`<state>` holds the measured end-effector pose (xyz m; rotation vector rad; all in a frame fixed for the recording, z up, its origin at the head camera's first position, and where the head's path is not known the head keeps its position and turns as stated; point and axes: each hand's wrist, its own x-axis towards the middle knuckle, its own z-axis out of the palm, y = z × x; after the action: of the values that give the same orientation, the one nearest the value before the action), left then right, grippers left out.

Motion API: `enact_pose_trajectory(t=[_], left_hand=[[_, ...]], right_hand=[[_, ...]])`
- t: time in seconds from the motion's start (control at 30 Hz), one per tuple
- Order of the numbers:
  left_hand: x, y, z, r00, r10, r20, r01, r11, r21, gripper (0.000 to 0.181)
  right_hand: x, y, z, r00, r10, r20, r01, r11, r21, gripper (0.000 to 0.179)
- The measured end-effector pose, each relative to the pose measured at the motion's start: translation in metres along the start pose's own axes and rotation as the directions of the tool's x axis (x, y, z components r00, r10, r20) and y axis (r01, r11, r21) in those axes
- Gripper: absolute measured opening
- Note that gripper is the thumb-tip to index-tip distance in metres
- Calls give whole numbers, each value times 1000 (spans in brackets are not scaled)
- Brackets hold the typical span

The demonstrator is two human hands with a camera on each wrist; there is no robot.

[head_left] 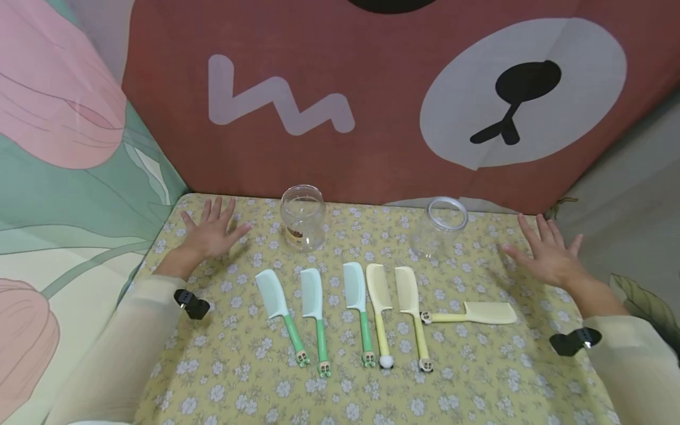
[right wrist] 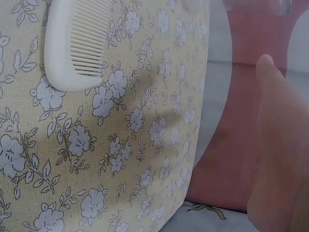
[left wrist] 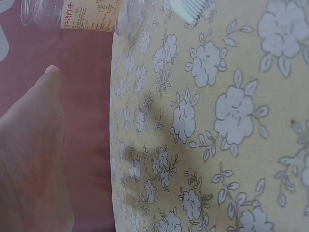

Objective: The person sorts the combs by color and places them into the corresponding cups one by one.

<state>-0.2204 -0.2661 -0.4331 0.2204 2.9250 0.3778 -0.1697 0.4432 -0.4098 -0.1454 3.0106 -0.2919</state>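
Note:
My left hand (head_left: pixel 211 234) hovers over the table's far left with its fingers spread, holding nothing. Over the far right, my right hand (head_left: pixel 549 254) is likewise spread and holds nothing. Several combs lie between them. A pale blue comb with a green handle (head_left: pixel 273 295) is leftmost, with two alike, a second blue comb (head_left: pixel 312 292) and a third blue comb (head_left: pixel 354 286). To their right are a cream comb (head_left: pixel 378 286) and another cream comb (head_left: pixel 408 289). A sideways cream comb (head_left: pixel 489 313), also in the right wrist view, lies nearest my right hand.
Behind the combs stands a clear jar (head_left: pixel 303 218) with a label, left of centre. Another clear jar (head_left: pixel 438 230) stands right of centre, its rim tilted. A flowered cloth (head_left: pixel 239 389) covers the table, and a printed red curtain (head_left: pixel 382 147) hangs along its back edge.

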Motion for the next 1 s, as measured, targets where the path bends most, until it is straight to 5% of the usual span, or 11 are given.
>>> enact_pose_trajectory(t=[0.27, 0.5, 0.87, 1.0], left_hand=[[-1, 7, -2, 999, 31, -29, -32, 999, -21, 91], [1, 22, -6, 991, 105, -86, -118, 981, -154, 87], [10, 51, -1, 977, 187, -107, -215, 870, -444, 80], [13, 60, 5, 973, 201, -116, -232, 843, -486, 82]], right_hand=[[-6, -6, -1, 999, -36, -22, 37, 999, 6, 89], [-20, -13, 1, 993, -109, -47, 111, 993, 44, 87], [-43, -24, 8, 971, -234, 38, 214, 934, 286, 83], [-50, -30, 14, 967, -231, 106, 179, 916, 360, 84]])
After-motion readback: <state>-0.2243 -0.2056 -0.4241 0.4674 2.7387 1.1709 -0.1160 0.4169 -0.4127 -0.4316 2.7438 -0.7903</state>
